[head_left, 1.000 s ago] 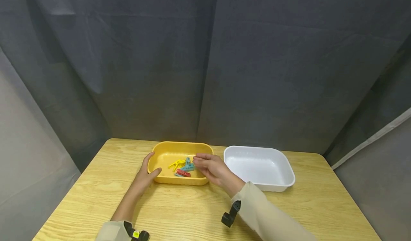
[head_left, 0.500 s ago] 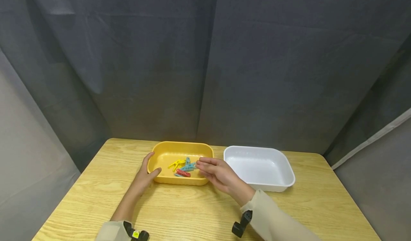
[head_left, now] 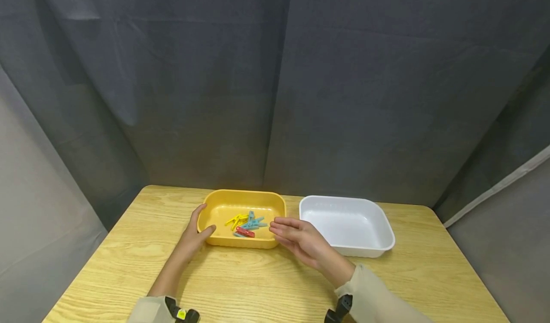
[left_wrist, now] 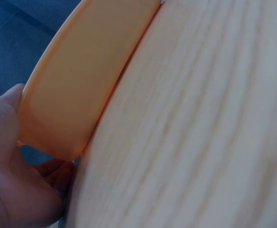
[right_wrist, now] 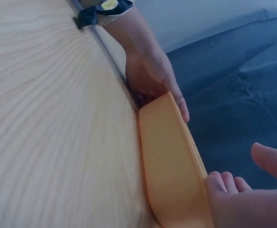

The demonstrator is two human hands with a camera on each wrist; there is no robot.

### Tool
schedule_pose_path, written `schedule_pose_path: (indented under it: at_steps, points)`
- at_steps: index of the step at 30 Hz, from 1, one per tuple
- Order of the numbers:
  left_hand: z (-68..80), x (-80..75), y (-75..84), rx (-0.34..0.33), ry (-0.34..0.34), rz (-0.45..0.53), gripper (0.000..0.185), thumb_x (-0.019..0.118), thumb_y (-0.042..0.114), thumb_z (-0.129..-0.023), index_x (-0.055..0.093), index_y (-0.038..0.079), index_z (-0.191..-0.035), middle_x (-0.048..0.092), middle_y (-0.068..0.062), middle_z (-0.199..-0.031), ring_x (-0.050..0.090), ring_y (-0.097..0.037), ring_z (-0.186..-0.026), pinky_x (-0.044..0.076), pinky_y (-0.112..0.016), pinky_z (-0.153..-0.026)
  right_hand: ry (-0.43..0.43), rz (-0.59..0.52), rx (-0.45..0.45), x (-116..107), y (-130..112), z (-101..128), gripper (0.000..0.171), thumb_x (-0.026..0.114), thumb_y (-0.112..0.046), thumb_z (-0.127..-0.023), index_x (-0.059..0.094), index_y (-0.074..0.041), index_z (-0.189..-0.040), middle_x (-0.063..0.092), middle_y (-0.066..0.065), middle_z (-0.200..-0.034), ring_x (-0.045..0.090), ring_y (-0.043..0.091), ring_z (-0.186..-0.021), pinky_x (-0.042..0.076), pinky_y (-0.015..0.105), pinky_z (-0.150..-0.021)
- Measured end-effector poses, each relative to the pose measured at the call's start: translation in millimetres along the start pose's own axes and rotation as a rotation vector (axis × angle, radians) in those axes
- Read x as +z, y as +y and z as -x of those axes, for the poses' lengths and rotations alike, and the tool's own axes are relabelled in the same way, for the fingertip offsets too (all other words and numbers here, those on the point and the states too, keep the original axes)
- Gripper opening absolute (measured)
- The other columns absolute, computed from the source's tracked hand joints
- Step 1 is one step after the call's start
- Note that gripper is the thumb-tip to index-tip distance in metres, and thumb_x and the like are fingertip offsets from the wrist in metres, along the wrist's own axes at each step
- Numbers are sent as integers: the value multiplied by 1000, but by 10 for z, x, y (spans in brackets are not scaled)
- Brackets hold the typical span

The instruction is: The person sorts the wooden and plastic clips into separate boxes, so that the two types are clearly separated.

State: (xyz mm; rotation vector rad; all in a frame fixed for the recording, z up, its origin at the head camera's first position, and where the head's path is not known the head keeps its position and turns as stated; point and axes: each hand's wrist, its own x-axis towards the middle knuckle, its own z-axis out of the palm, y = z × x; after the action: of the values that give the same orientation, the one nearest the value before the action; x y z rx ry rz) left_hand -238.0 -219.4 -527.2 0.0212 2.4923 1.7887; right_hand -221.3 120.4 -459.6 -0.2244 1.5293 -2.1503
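A yellow plastic tray [head_left: 240,242] sits on the table, holding several small clothespins: yellow [head_left: 236,220], light blue [head_left: 253,224] and red [head_left: 246,232]. My left hand [head_left: 192,239] grips the tray's left end, its thumb over the rim and the other fingers along the outside wall. The left wrist view shows this left hand [left_wrist: 15,175] close against the tray wall [left_wrist: 86,66]. My right hand [head_left: 307,242] is at the tray's right end, fingers extended and holding nothing. In the right wrist view, the right hand's [right_wrist: 252,199] fingertips overlap the tray's rim [right_wrist: 190,142].
To the right stands a white tray [head_left: 350,251] with nothing in it, just behind my right forearm. The wooden table [head_left: 240,285] ends at a dark grey curtain [head_left: 215,98]. Camera mounts are strapped at both sleeves.
My right hand has drawn back to the right, from over the clothespins to the yellow tray's right edge, uncovering more of the light blue clothespins. My left hand and both trays have stayed put.
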Motion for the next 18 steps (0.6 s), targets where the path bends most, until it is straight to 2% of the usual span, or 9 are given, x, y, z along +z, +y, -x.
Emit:
schedule_pose_path:
  at_steps: [2, 6, 9, 15, 16, 18]
  points:
    - [3, 4, 0, -3, 2, 12, 82, 62, 29, -101, 11, 32, -165, 25, -29, -160, 31, -8, -48, 28, -19, -43, -9, 3, -4, -22, 8, 45, 56, 54, 1, -104, 30, 17, -152, 40, 33, -155, 43, 38, -145, 41, 38, -114]
    - [13, 9, 8, -12, 7, 19, 82, 63, 29, -101, 11, 35, -164, 51, -31, -141, 31, -8, -48, 29, -19, -43, -30, 10, -21, -67, 31, 127, 59, 54, 1, -103, 26, 19, -152, 40, 35, -154, 44, 38, -144, 39, 40, -116]
    - [15, 12, 13, -20, 12, 21, 82, 63, 28, -101, 12, 36, -164, 58, -31, -132, 31, -8, -47, 29, -19, -43, -41, 18, -38, -112, 52, 181, 59, 55, 1, -103, 26, 21, -151, 41, 36, -153, 48, 36, -142, 38, 41, -116]
    - [-1, 1, 13, -18, 18, 0, 81, 63, 28, -101, 13, 33, -164, 30, -29, -159, 35, -15, -55, 29, -22, -45, -37, 45, -31, -187, 98, 286, 60, 59, 1, -100, 30, 20, -149, 48, 33, -149, 54, 32, -137, 41, 40, -114]
    - [-4, 0, 13, -12, 21, -6, 81, 63, 28, -101, 13, 32, -164, 23, -27, -163, 40, -16, -61, 30, -23, -47, -37, 49, -25, -198, 108, 303, 61, 60, 1, -100, 30, 20, -149, 48, 33, -149, 54, 32, -137, 41, 40, -114]
    - [-6, 0, 12, -10, 21, -8, 80, 63, 28, -101, 14, 32, -164, 19, -27, -165, 39, -18, -63, 30, -24, -47, -38, 56, -17, -210, 127, 339, 62, 61, 2, -99, 30, 20, -149, 46, 35, -150, 54, 31, -137, 40, 40, -115]
